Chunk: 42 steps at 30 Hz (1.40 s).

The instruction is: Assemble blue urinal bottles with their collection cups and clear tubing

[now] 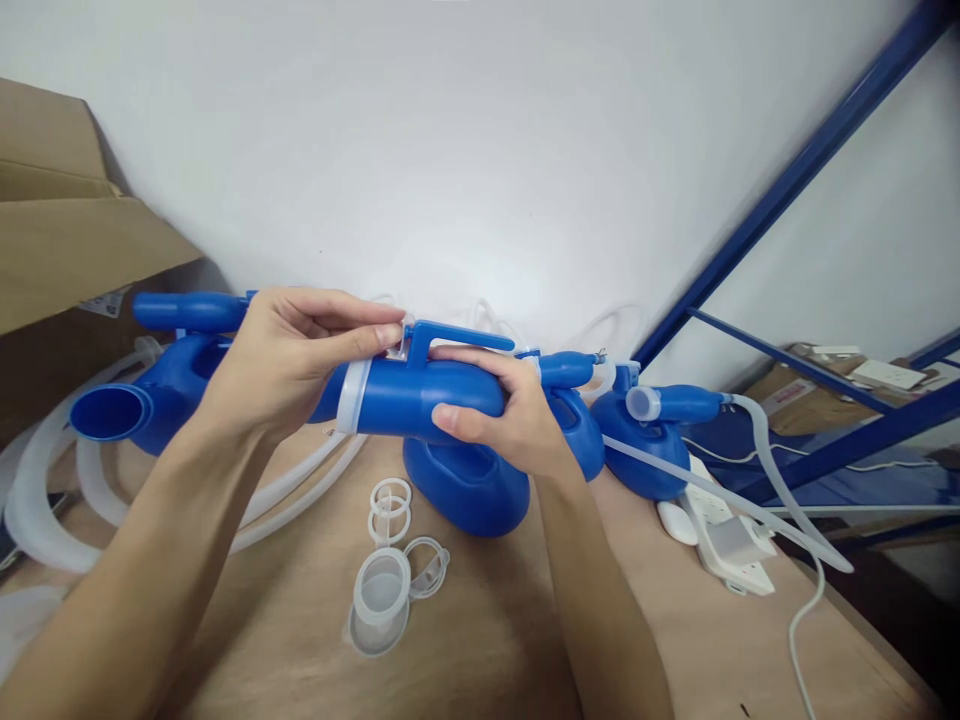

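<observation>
My right hand (517, 405) is wrapped round a blue plastic tube (420, 395) with a bar-like handle (465, 336) on top, thumb in front and fingers behind. A translucent white ring (351, 397) sits on the tube's left end. With thumb and forefinger, my left hand (307, 345) pinches a clear plastic tab (402, 338) at the handle's left end. Below the tube, a blue plastic bottle (469, 490) rests on the table; whether the two are joined is hidden. Several loose translucent caps and rings (382, 590) lie in front of it.
More blue bottles stand left (165, 385) and right (649, 455) on the wooden table (480, 630). Translucent hoses (45, 500) curl at the left. A white power strip (739, 560) lies right, beside a blue metal rack (795, 170). A cardboard box (60, 200) is at the left.
</observation>
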Available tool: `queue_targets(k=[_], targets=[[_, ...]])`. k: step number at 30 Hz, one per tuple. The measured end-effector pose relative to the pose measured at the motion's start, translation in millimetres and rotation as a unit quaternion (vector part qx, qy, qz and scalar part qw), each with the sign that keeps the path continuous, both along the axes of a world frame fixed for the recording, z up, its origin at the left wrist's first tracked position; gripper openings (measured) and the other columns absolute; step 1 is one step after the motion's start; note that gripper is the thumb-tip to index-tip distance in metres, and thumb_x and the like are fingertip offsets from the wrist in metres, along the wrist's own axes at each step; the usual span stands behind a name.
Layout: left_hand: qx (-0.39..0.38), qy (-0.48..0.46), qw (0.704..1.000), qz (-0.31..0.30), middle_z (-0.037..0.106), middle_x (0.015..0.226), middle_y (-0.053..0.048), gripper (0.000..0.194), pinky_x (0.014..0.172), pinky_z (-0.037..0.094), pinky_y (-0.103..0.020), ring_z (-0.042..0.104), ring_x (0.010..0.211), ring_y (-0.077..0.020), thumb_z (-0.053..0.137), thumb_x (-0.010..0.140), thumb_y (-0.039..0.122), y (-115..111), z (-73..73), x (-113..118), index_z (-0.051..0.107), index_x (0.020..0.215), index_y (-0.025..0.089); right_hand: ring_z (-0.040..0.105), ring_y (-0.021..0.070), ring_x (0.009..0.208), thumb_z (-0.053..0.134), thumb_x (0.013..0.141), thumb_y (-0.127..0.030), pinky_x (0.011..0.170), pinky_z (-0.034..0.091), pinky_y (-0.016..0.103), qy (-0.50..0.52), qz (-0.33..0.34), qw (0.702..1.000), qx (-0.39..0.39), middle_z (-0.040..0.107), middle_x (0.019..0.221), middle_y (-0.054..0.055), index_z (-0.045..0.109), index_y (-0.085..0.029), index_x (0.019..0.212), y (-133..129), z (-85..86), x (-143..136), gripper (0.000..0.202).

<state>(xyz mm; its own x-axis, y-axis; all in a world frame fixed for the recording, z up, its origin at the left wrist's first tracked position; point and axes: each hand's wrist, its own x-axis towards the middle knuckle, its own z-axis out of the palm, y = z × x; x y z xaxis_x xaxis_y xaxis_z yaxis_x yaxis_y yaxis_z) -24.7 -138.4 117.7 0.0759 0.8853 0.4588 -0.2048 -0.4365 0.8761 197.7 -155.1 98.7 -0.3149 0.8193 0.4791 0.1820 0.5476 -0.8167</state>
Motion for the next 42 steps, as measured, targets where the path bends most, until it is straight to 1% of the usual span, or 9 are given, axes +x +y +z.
queue_targets(k=[3, 9, 12, 18, 23, 29, 31, 37, 42], targets=[[-0.012, -0.001, 1.0, 0.001, 0.082, 0.079, -0.001, 0.025, 0.068, 0.065, -0.031, 0.078, 0.076, -0.0238, 0.103, 0.059, 0.033, 0, 1.0, 2, 0.087, 0.077, 0.029, 0.071, 0.0304, 0.126, 0.091, 0.072, -0.044, 0.109, 0.059, 0.044, 0.003, 0.003, 1.0, 0.001, 0.079, 0.129, 0.002, 0.081, -0.03, 0.12, -1, -0.8, 0, 0.05], [-0.008, -0.038, 0.999, 0.005, 0.081, 0.073, -0.002, 0.024, 0.061, 0.06, -0.02, 0.072, 0.066, -0.0136, 0.102, 0.057, 0.026, -1, 2.4, 11, 0.087, 0.075, 0.022, 0.071, 0.0302, 0.126, 0.09, 0.074, -0.046, 0.11, 0.057, 0.044, 0.019, 0.007, 1.0, -0.014, 0.079, 0.128, 0.002, 0.083, -0.03, 0.117, 1, -1.8, 1, 0.047], [-0.016, -0.045, 0.999, 0.005, 0.08, 0.072, -0.003, 0.025, 0.06, 0.058, -0.018, 0.071, 0.064, -0.012, 0.102, 0.055, 0.025, -1, 2.0, 12, 0.087, 0.074, 0.021, 0.072, 0.0309, 0.124, 0.089, 0.073, -0.05, 0.108, 0.058, 0.044, 0.017, 0.014, 0.999, -0.025, 0.08, 0.125, 0.003, 0.084, -0.028, 0.115, 2, -1.7, 0, 0.048], [-0.051, -0.028, 0.998, -0.038, 0.079, 0.072, -0.003, 0.023, 0.061, 0.06, -0.026, 0.071, 0.064, -0.0152, 0.103, 0.059, 0.029, 3, -0.7, 10, 0.086, 0.074, 0.024, 0.073, 0.0303, 0.122, 0.092, 0.07, -0.047, 0.102, 0.061, 0.042, 0.007, 0.011, 0.998, -0.06, 0.081, 0.124, 0.003, 0.084, -0.028, 0.116, -1, 0.2, 1, 0.051], [-0.059, 0.003, 0.998, -0.027, 0.077, 0.071, -0.004, 0.028, 0.063, 0.062, -0.031, 0.073, 0.065, -0.0206, 0.104, 0.054, 0.034, 10, -6.7, 8, 0.085, 0.073, 0.025, 0.072, 0.0315, 0.123, 0.093, 0.069, -0.049, 0.106, 0.06, 0.045, -0.011, 0.012, 0.998, -0.067, 0.079, 0.13, 0.005, 0.083, -0.027, 0.117, -2, 1.7, 1, 0.054], [-0.045, 0.005, 0.996, -0.074, 0.079, 0.074, -0.001, 0.019, 0.062, 0.058, -0.026, 0.069, 0.067, -0.0148, 0.101, 0.065, 0.029, 12, -8.4, 4, 0.087, 0.077, 0.026, 0.072, 0.0315, 0.125, 0.094, 0.069, -0.047, 0.109, 0.059, 0.046, -0.036, -0.012, 0.998, -0.046, 0.079, 0.13, 0.004, 0.082, -0.028, 0.121, -5, 0.9, 1, 0.057], [-0.032, 0.004, 0.997, -0.075, 0.08, 0.077, -0.001, 0.016, 0.062, 0.057, -0.024, 0.069, 0.068, -0.0133, 0.099, 0.068, 0.026, 10, -6.6, 3, 0.087, 0.079, 0.026, 0.072, 0.0311, 0.126, 0.094, 0.069, -0.044, 0.108, 0.06, 0.044, -0.043, -0.018, 0.998, -0.038, 0.079, 0.13, 0.004, 0.081, -0.029, 0.123, -7, 2.0, 1, 0.058], [-0.038, -0.012, 0.997, -0.072, 0.079, 0.073, 0.001, 0.024, 0.061, 0.056, -0.021, 0.067, 0.065, -0.0112, 0.103, 0.057, 0.018, 5, -2.1, 6, 0.086, 0.073, 0.025, 0.074, 0.0319, 0.121, 0.094, 0.07, -0.043, 0.106, 0.062, 0.045, -0.058, -0.048, 0.997, -0.024, 0.08, 0.127, 0.004, 0.081, -0.028, 0.123, -15, 5.4, -1, 0.056], [-0.039, -0.007, 0.996, -0.085, 0.078, 0.069, 0.002, 0.024, 0.062, 0.058, -0.021, 0.068, 0.065, -0.0118, 0.103, 0.058, 0.018, 4, -2.3, 5, 0.086, 0.072, 0.027, 0.076, 0.0323, 0.117, 0.091, 0.072, -0.044, 0.106, 0.061, 0.048, -0.095, -0.089, 0.991, 0.023, 0.082, 0.121, 0.004, 0.082, -0.028, 0.121, -22, 5.8, -4, 0.053]])
